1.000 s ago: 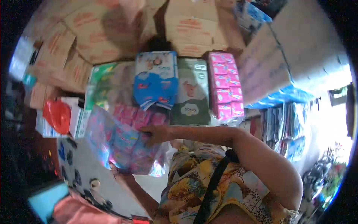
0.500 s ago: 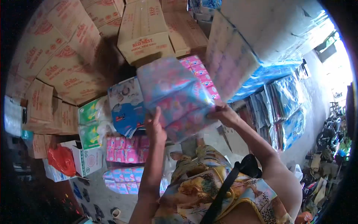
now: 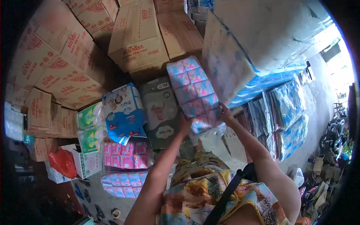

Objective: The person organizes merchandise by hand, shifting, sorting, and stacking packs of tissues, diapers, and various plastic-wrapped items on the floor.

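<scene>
A blue-and-pink pack of small packets (image 3: 195,88) lies at the centre, to the right of a dark green diaper pack (image 3: 159,110). My left hand (image 3: 185,125) is at the left side of its near end, its fingers partly hidden. At the right side of that end, my right hand (image 3: 225,113) grips the wrapping. Left of the green pack leans a blue-and-white diaper pack (image 3: 123,110). Below it are pink packets (image 3: 127,154) and another blue-and-pink pack (image 3: 123,183) near the floor.
Cardboard boxes (image 3: 140,33) are stacked behind and to the left. Large wrapped bales (image 3: 258,48) stand at the right, above folded plastic-wrapped goods (image 3: 288,97). A red bag (image 3: 62,163) and a white box (image 3: 88,161) are at the left.
The blue-and-pink pack has moved up and away from me and now lies over the place where pink packets showed. Both hands have moved with it, the left one to the right.
</scene>
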The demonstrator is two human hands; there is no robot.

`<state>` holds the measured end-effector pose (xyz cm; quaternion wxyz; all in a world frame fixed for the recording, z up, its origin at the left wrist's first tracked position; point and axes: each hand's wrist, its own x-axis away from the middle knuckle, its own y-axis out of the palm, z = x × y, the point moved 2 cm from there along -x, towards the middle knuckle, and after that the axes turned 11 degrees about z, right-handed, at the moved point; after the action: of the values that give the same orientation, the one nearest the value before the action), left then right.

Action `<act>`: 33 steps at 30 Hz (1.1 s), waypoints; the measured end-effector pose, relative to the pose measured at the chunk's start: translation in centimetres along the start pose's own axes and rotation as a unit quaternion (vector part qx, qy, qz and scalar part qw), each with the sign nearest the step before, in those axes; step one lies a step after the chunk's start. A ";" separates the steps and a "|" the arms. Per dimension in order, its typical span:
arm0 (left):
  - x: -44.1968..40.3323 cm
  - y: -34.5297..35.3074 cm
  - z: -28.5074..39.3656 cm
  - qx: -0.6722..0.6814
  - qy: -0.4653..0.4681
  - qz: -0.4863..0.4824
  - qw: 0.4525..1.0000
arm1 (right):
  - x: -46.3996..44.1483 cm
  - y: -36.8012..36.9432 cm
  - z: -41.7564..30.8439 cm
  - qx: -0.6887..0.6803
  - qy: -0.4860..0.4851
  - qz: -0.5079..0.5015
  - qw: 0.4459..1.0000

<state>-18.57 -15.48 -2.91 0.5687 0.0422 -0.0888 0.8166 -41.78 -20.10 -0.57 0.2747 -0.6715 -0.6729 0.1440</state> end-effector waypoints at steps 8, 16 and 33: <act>0.6 -0.3 1.0 -0.074 0.013 0.086 0.994 | 0.0 2.8 -2.4 0.147 -0.367 0.084 0.915; 0.8 0.1 1.7 -0.152 0.000 0.123 0.981 | 1.5 4.2 -11.1 0.408 -0.063 -0.151 0.898; 12.9 -14.9 -0.3 -0.045 -0.041 0.068 0.996 | 3.4 13.6 -16.9 0.295 -0.468 -0.359 0.752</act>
<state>-9.14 1.48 0.42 0.5088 0.0440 -0.1515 0.8463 -20.85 -18.99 5.98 0.1409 -0.1150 -0.8330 0.5225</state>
